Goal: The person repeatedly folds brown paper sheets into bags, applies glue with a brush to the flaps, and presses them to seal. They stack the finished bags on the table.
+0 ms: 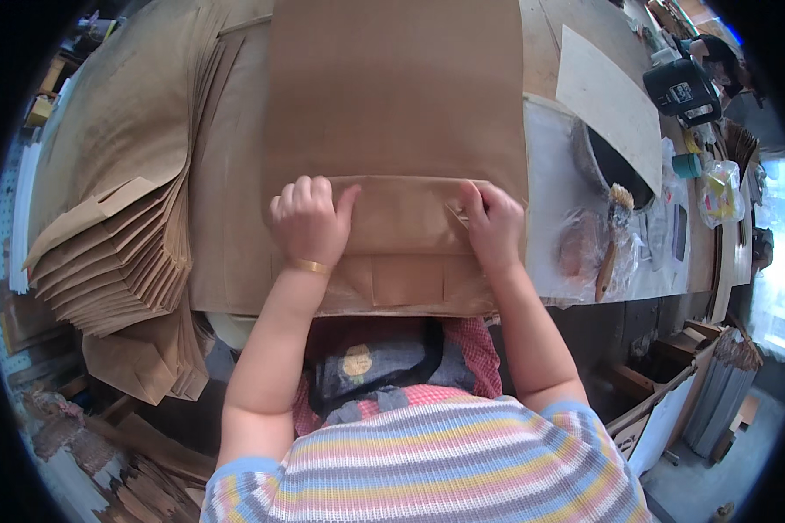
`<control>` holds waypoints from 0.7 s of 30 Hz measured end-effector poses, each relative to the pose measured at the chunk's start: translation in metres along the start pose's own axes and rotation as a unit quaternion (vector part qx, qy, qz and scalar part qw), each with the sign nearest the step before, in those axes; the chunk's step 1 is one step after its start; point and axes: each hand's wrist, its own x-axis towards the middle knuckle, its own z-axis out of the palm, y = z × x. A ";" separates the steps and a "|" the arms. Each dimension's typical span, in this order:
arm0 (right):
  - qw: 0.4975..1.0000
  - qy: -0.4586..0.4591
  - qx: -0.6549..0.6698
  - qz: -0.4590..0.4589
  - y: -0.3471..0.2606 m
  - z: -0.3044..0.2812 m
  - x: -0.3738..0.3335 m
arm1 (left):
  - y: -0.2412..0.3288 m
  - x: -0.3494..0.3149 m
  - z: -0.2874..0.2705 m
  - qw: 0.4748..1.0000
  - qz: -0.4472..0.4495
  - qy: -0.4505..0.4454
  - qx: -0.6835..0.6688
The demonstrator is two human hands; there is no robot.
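A large brown paper bag (397,96) lies flat in front of me, its near end folded over into a flap (401,209). My left hand (312,218) is closed at the left end of the fold, fingers curled and thumb lying along the crease. At the right end, my right hand (494,225) pinches the folded edge between thumb and bent fingers. The paper is slightly crumpled beside the right thumb. Nearer me, a rectangular patch of paper (407,279) shows below the flap.
Stacked brown paper bags (122,253) fan out on the left, some overhanging the table edge. To the right lie a brush (615,240) on plastic film, a pale board (610,113) and a dark canister (682,90). Another person (715,57) is partly visible at the far right.
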 end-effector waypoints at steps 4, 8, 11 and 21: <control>0.970 -0.073 -0.041 -0.228 -0.044 -0.002 -0.025 | 0.000 -0.031 -0.008 0.939 0.336 0.004 -0.079; 0.963 -0.163 -0.118 -0.181 -0.049 0.016 -0.041 | -0.008 -0.025 0.007 0.957 0.266 -0.098 -0.059; 0.973 -0.154 -0.102 -0.138 -0.033 -0.009 -0.042 | -0.006 -0.028 0.005 0.968 0.225 -0.112 -0.025; 0.982 -0.074 0.156 -0.075 -0.034 -0.057 -0.024 | 0.050 -0.016 0.038 0.955 0.288 0.069 0.026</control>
